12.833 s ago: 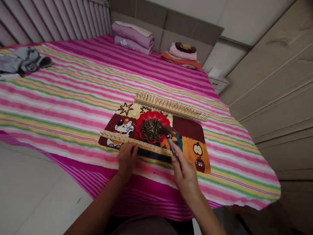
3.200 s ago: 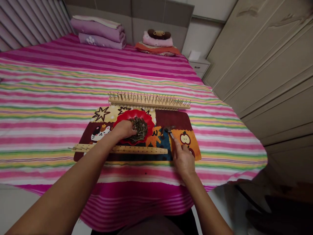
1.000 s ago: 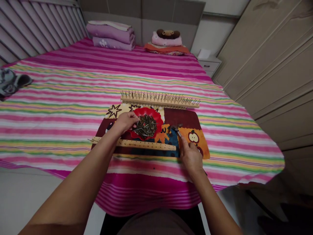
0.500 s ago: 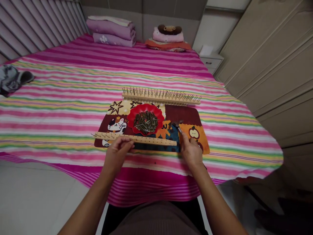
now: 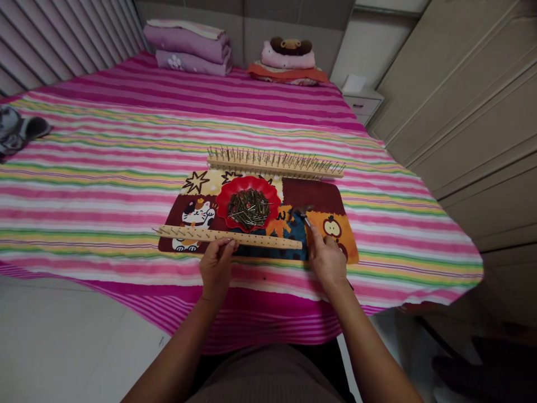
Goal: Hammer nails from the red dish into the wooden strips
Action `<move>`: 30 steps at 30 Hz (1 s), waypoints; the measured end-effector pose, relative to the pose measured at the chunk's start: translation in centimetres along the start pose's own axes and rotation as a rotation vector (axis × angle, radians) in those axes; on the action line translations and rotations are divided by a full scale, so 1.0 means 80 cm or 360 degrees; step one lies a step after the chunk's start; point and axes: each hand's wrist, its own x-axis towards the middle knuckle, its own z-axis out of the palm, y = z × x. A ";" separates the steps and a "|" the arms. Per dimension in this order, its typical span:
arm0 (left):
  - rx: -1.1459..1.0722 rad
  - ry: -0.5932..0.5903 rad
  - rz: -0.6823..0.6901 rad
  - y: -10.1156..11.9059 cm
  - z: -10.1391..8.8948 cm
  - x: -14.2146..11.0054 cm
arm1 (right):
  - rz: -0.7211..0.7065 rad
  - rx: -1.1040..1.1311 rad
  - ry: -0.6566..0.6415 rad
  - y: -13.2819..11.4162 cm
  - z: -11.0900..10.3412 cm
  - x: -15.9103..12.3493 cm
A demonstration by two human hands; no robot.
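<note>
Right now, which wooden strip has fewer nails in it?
The front strip, nailed only toward its left end; the back strip, beyond the red bowl, bristles throughout.

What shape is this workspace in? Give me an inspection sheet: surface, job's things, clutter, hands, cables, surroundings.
Surface: patterned mat on a striped sheet.
Job's things: red bowl holds a heap of nails; front strip has nails standing towards its left end, dark dots along the rest; back strip bristles with nails.
Clutter: grey cloth at far left; dark speck in front of the mat.
Left hand: fingertips at the front strip; whether they pinch anything is unclear.
Right hand: grips the hammer.
Cables: nothing seen.
Surroundings: folded bedding, headboard, nightstand, wardrobe.
</note>
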 end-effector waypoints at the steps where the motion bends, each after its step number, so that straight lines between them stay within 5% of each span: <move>1: 0.0036 0.0001 0.0023 -0.002 0.000 0.000 | -0.0002 0.0002 -0.0006 0.000 0.000 0.000; 14: 0.0180 0.0061 0.0270 -0.027 0.004 0.008 | -0.0024 -0.0020 0.0014 0.002 0.004 0.000; 30: 0.0335 0.0110 0.0377 -0.020 0.010 0.006 | -0.0006 0.0032 -0.0013 -0.001 -0.003 0.000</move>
